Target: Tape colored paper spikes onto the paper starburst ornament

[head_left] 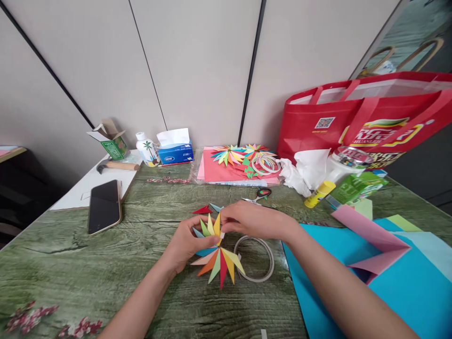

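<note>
A paper star (221, 263) of folded, many-coloured points hangs from my left hand (189, 242), whose thumb and fingers pinch it at the left side. At its upper edge, my right hand (243, 219) has closed fingertips by a yellow point, with a small white strip (222, 235) between them and the paper. Just right of the star lies a roll of double-sided tape (270, 268). Behind my hands are a red folded paper piece (202, 210) and a light blue one (215, 207), partly covered by my right hand.
Scissors (259, 195) and a glue stick (319, 194) lie farther back. Finished paper stars (229, 154) rest on a red paper pack (222, 172). Blue sheets (406, 296) spread at right before a red bag (318, 125). At left are a phone (105, 207) and hammer (122, 165).
</note>
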Available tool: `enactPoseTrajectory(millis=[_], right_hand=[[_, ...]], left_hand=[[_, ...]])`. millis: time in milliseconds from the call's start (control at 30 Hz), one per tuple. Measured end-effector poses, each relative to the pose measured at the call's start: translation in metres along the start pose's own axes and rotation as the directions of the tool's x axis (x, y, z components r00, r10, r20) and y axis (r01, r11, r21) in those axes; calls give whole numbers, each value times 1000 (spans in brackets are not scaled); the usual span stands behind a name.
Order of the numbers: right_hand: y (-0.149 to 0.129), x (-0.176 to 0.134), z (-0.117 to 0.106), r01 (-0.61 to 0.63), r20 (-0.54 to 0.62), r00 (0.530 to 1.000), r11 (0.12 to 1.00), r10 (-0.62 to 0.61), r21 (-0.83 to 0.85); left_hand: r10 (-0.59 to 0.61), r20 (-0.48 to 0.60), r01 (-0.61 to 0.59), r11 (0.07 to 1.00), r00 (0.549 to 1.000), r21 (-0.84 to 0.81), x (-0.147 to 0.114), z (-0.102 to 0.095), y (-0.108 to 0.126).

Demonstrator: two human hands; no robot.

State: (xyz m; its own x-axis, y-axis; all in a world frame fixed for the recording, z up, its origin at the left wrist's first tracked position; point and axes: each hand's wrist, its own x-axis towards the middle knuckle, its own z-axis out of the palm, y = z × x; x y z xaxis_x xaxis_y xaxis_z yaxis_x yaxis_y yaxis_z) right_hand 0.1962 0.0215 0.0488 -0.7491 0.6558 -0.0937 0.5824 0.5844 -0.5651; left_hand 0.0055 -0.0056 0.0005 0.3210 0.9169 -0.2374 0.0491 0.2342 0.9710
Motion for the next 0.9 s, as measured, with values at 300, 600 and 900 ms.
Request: enactPoseTrajectory(millis=[300,600,900], right_hand=[[0,1,1,6,-2,1000,1000,-6,-8],[0,1,2,-2,-15,1000,999,1,-45],[3,-1,3,-36,-9,999,997,35,-64]], left_hand=[[1,-5,-1,1000,1000,16,1,0,-2],[7,10,-7,1000,1000,5,1,0,0],[-14,2,14,1000,1000,15,0,0,0]])
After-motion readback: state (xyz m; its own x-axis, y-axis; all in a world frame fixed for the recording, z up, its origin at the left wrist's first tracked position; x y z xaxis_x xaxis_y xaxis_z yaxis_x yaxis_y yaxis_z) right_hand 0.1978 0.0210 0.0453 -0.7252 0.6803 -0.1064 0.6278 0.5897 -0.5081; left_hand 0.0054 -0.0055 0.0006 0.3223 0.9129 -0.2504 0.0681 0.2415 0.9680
